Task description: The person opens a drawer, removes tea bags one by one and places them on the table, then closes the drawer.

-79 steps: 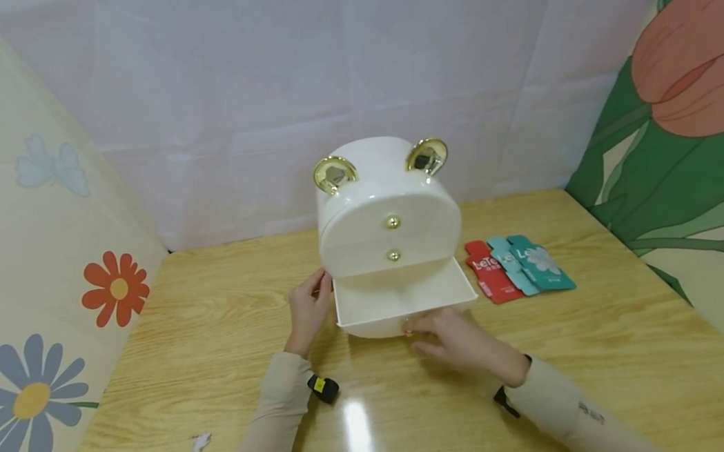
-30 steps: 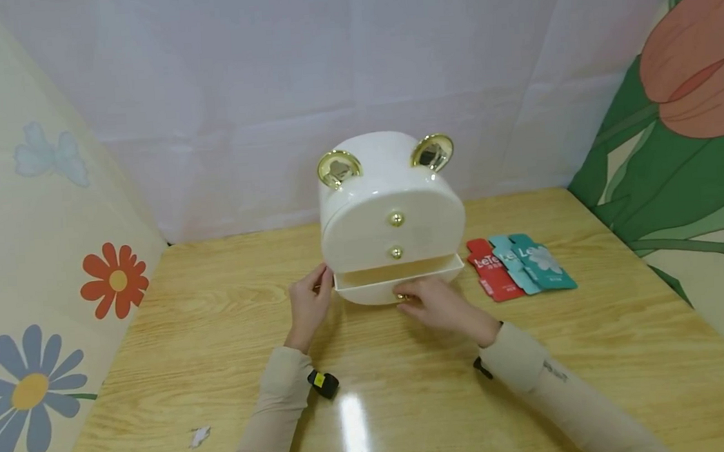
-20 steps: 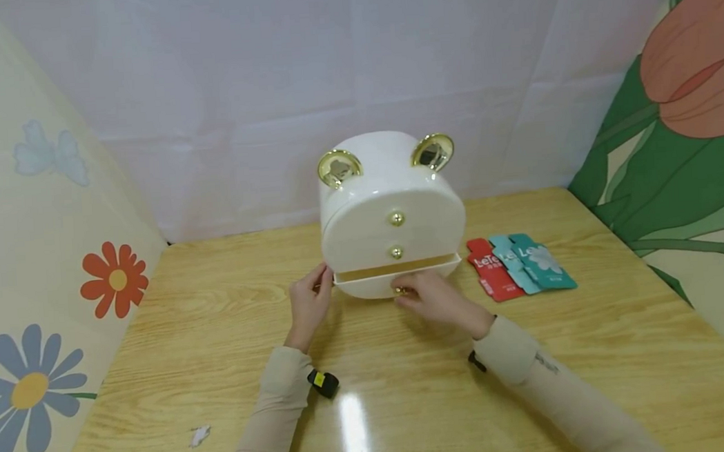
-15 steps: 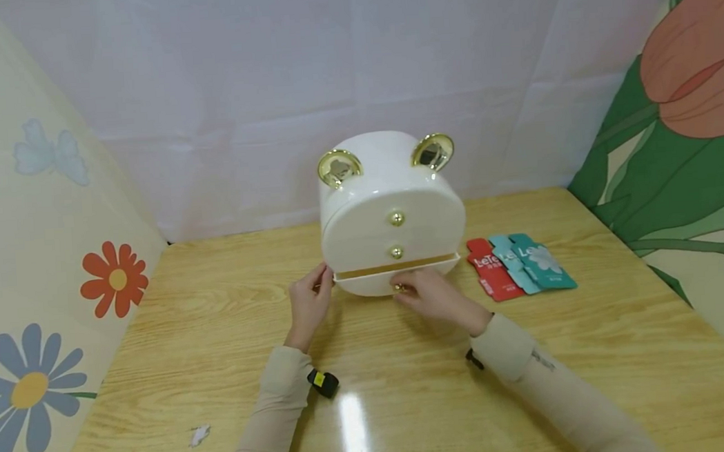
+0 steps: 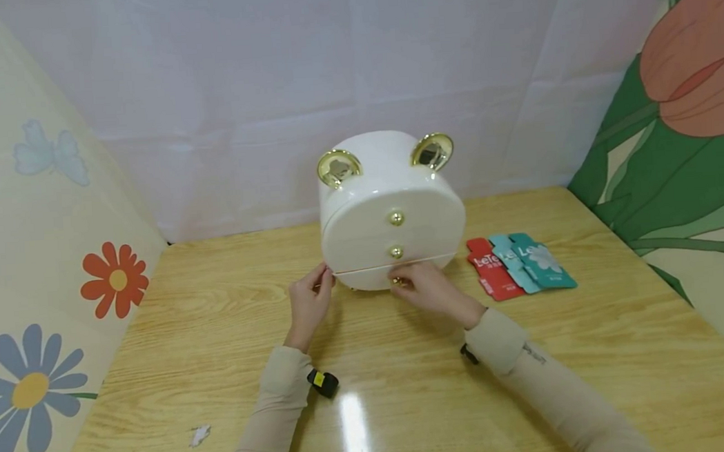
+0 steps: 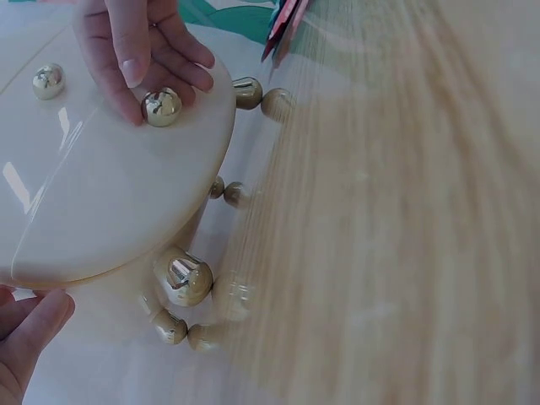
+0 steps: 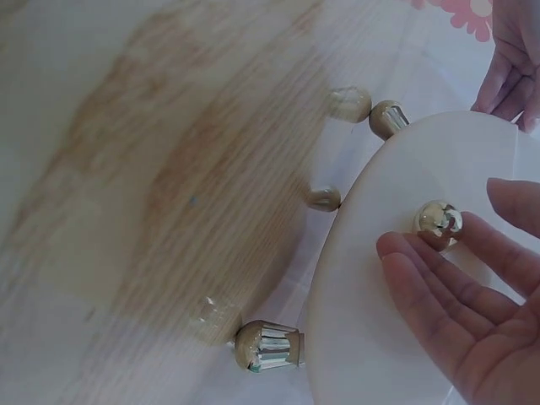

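Note:
A white storage box (image 5: pixel 363 240) with gold-rimmed ears and a rounded front stands on the table. Its bottom drawer (image 5: pixel 365 279) lies nearly flush with the front, leaving only a thin line along its top. My right hand (image 5: pixel 428 287) is at that drawer's gold knob (image 7: pixel 439 224). In the right wrist view its fingers lie around the knob, loosely bent, with the thumb apart from it. At the box's lower left edge, my left hand (image 5: pixel 309 302) touches the side with thumb and fingertips. The left palm is hidden in both wrist views.
To the right of the box lie a red packet (image 5: pixel 494 273) and two teal packets (image 5: pixel 541 267), overlapping. Gold ball feet (image 6: pixel 187 278) hold the box off the wood-grain table (image 5: pixel 219 331). A white cloth (image 5: pixel 236 109) hangs behind, with flower-painted panels at both sides.
The bottom drawer has slid back into the box from well pulled out. My right hand has moved away from me with it. My left hand has kept its place at the box's side.

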Demonstrator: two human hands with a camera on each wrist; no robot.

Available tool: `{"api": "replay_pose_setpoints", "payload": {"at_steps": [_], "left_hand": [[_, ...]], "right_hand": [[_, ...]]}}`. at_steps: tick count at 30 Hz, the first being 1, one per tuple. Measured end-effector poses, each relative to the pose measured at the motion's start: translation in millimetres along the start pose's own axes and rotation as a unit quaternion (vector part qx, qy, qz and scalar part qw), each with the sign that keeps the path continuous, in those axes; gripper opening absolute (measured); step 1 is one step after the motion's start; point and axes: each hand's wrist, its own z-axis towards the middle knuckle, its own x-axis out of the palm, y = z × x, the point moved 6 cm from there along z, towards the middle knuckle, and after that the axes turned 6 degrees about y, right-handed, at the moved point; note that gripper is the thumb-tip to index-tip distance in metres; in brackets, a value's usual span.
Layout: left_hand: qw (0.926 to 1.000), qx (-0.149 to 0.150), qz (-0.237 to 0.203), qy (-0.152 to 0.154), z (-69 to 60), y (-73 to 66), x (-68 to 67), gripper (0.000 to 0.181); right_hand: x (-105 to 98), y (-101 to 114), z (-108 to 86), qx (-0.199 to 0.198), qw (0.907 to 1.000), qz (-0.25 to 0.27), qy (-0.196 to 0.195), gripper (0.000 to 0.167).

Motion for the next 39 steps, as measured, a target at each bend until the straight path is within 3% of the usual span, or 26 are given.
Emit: {"api": "replay_pose_setpoints", "payload": {"at_steps": [7, 10, 13, 18, 23, 25, 34, 39], "left_hand": [[0.9999, -0.006, -0.007, 0.006, -3.7, 28.8, 4.9, 0.015], [0.9993, -0.014, 0.022, 0.025, -4.7, 35.5, 6.3, 0.018], [0.9942, -0.013, 0.089, 0.058, -5.6, 32.3, 6.5, 0.021], [0.9685, -0.03, 0.204, 0.139, -5.0, 25.7, 8.3, 0.021], [0.9393, -0.053, 0.219, 0.259, -2.3, 31.3, 19.9, 0.017], [0.9324, -0.05, 0.215, 0.286, -2.0, 33.3, 23.3, 0.019], [0.9324, -0.065, 0.22, 0.279, -4.6, 39.4, 20.0, 0.034], [0.9283, -0.041, 0.243, 0.278, -6.5, 31.4, 17.5, 0.04]], "right_hand": [[1.3, -1.4, 1.7, 0.001, 0.9999, 0.006, -0.012, 0.019], [1.3, -1.6, 1.2, -0.004, 0.9999, 0.013, -0.011, 0.02], [-0.5, -2.8, -2.4, 0.002, 0.9998, 0.015, -0.008, 0.023], [-11.5, -3.8, -12.5, 0.03, 0.9994, -0.005, -0.012, 0.028], [-15.9, -14.6, -12.8, 0.059, 0.9982, 0.008, -0.003, 0.03], [-14.8, -20.8, -12.0, 0.065, 0.9978, 0.009, -0.003, 0.031], [-7.9, -19.3, -13.2, 0.047, 0.9986, 0.024, 0.003, 0.027], [-11.3, -13.6, -18.7, 0.062, 0.998, -0.001, 0.013, 0.031]]}}
